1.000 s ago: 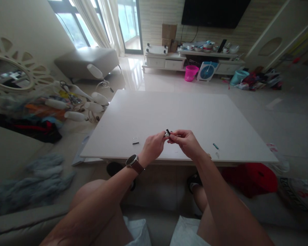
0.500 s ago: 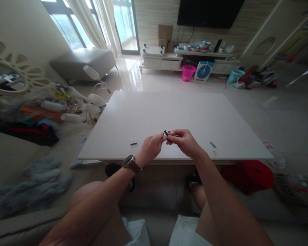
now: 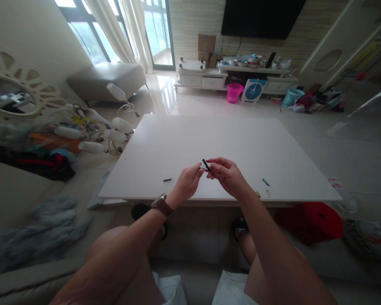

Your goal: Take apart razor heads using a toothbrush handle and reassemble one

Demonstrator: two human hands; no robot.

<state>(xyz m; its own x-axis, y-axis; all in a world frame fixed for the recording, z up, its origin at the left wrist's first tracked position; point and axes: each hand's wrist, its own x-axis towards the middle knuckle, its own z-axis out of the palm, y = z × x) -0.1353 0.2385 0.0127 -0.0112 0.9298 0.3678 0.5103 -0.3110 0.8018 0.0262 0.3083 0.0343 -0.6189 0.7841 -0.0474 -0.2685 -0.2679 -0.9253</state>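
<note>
Over the near edge of a white table [image 3: 209,140], my two hands meet on one small black and silver object [image 3: 205,165]. My left hand [image 3: 188,185], with a watch on its wrist, pinches the object from the left. My right hand [image 3: 229,176] pinches it from the right with curled fingers. What the object is I cannot make out. A small dark piece with a clear part [image 3: 167,178] lies on the table left of my hands. A small teal piece [image 3: 266,182] lies to their right.
A red stool [image 3: 309,220] stands under the table's right corner. A white lamp fixture [image 3: 98,131] and a heap of clutter lie on the floor at the left. A TV cabinet [image 3: 238,76], a pink basket [image 3: 234,92] and a fan stand at the far wall.
Both hands stay pinched on the small object, and the black piece now tilts a little more upright. The camera has shifted slightly.
</note>
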